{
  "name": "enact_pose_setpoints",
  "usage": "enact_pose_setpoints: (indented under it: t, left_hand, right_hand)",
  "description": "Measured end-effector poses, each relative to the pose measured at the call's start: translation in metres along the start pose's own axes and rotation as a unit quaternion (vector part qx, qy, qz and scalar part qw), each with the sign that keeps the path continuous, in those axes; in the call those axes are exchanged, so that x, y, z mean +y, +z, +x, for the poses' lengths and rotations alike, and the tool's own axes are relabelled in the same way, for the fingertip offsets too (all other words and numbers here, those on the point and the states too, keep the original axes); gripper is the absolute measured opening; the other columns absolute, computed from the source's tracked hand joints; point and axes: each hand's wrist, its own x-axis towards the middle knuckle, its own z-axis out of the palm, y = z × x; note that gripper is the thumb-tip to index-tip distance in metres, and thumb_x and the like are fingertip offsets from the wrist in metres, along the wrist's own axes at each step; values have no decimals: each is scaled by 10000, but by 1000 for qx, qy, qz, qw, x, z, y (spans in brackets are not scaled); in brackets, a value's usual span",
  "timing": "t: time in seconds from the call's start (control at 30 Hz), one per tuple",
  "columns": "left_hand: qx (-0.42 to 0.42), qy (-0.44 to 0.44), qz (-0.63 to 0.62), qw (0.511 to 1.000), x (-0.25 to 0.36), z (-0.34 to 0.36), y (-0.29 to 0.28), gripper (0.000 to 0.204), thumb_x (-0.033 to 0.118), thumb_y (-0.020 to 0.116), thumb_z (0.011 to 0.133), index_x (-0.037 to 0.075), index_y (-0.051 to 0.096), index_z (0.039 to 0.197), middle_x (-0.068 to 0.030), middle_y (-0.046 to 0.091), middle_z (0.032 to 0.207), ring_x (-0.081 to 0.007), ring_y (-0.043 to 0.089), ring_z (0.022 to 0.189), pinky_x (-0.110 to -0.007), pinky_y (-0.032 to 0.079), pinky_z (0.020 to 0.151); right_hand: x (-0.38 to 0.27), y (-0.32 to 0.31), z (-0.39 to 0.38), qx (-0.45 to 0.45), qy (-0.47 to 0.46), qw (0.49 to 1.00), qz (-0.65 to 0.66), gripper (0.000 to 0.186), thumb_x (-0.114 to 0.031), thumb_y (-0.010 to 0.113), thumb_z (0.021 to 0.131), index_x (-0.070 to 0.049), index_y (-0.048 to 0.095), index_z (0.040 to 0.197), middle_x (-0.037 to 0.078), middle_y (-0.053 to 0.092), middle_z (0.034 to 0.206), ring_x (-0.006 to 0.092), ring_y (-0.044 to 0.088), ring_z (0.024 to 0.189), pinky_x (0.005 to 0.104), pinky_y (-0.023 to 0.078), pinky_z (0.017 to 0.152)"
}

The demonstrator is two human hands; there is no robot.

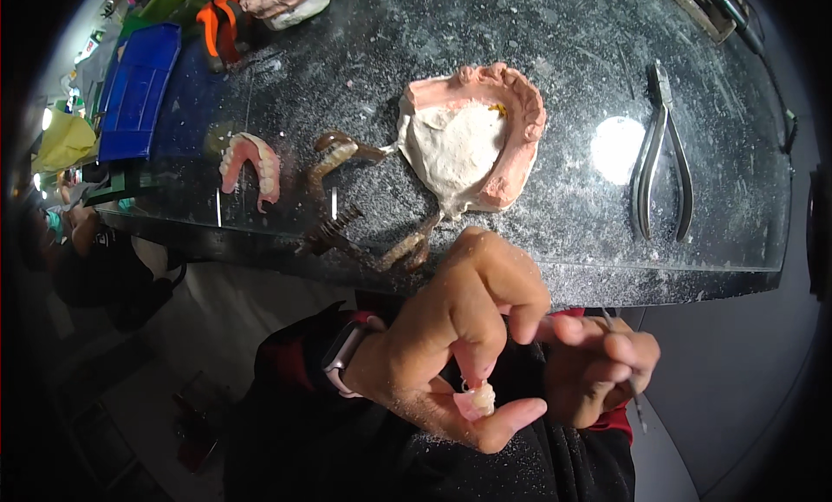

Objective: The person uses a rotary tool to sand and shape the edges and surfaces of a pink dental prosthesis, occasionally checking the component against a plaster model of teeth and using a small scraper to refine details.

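Detail work seems under way: left hand (442,329) pinches pink-and-white dental piece (474,402) between fingertips; right fingers (631,350) grip slim tool (640,413). Next contact likely needs steady pinch.

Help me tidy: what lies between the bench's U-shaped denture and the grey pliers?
In the head view: a pink-and-white dental cast, its brownish frame and white dust.

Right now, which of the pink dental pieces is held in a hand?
The small piece, pinched in the left hand; the horseshoe-shaped denture and central cast lie on the table instead.
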Motion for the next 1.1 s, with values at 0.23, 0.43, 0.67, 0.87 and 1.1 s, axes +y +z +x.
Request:
enact_pose_setpoints:
  t: [0.23,0.43,0.67,0.87,1.1]
  left_hand:
    - [4,96,-6,995,-10,5,4,578,243,824,571,168,406,964,-206,529,1076,-323,468,1088,-412,277,986]
    - [-41,137,88,986,-9,6,2,575,356,810,621,156,402,975,-329,389,1277,-390,364,1238,-436,284,1035]
    - [-37,72,-79,994,-2,6,-7,649,302,752,723,58,361,1180,-377,266,1309,-375,455,1156,-380,423,939]
    - [-41,-77,-21,996,20,7,-4,357,66,645,812,-66,475,1095,-261,571,1080,-266,613,957,-340,513,787]
    - [-3,-20,66,998,20,11,0,108,103,545,885,0,532,916,-227,613,917,-251,646,746,-317,543,659]
  right_hand:
    - [7,3,9,40,26,998,-37,315,-11,661,787,31,516,1064,259,600,1044,306,632,937,357,506,809]
    - [2,-7,18,-64,4,997,-42,392,110,678,708,64,500,1055,302,572,1053,332,611,970,367,535,787]
    - [-13,-12,25,-43,-48,998,-27,370,143,633,711,31,498,1037,281,563,1087,345,604,949,378,538,756]
    - [-9,-29,28,-139,-87,985,53,265,146,520,757,61,467,1003,282,488,1187,369,467,1103,445,424,891]
    - [-9,-36,23,-214,-66,968,117,162,152,424,804,85,430,951,285,415,1283,397,326,1256,507,327,1014]
